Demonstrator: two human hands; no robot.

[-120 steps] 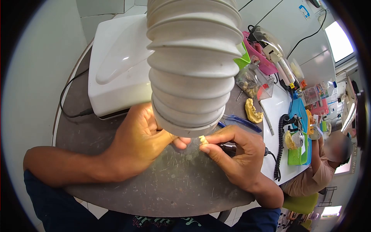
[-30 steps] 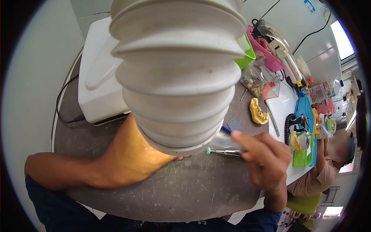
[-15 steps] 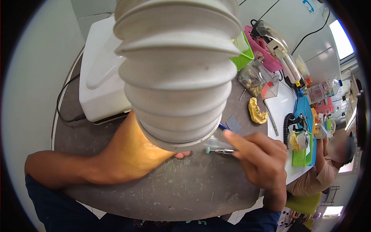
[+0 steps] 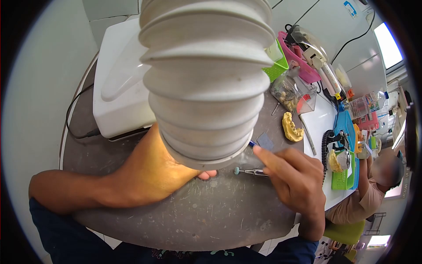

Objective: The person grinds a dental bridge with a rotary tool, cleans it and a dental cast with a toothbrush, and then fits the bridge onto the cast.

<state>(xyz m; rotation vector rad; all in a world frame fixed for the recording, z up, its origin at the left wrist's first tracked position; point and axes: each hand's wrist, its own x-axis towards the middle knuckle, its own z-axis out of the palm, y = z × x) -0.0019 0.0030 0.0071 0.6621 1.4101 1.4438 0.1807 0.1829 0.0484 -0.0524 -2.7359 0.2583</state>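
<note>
A ribbed whitish suction hose (image 4: 206,97) hangs in front of me and covers most of my left hand (image 4: 169,174). Only its wrist, palm edge and curled fingertips show below the rim; whatever it holds is hidden. My right hand (image 4: 299,178) is closed, its index finger stretched along a thin blue stick-like tool (image 4: 252,144) whose far end disappears behind the hose. Below that index finger, a metal rotary handpiece (image 4: 255,172) with a pale green grinding wheel (image 4: 237,170) points left, its rear hidden by my right hand. Flat on the table is a grey-blue square (image 4: 265,141).
A yellow dental cast (image 4: 292,126) sits right of the hose, near a clear box of scraps (image 4: 293,92). A white machine (image 4: 121,88) stands at the left of the grey table (image 4: 211,220). Baskets, including a green one (image 4: 343,178), and a seated person (image 4: 358,202) are at the right.
The view has shifted slightly, so the hose appears a little further right. My right fingers have moved slightly left and down; the left hand looks almost unchanged.
</note>
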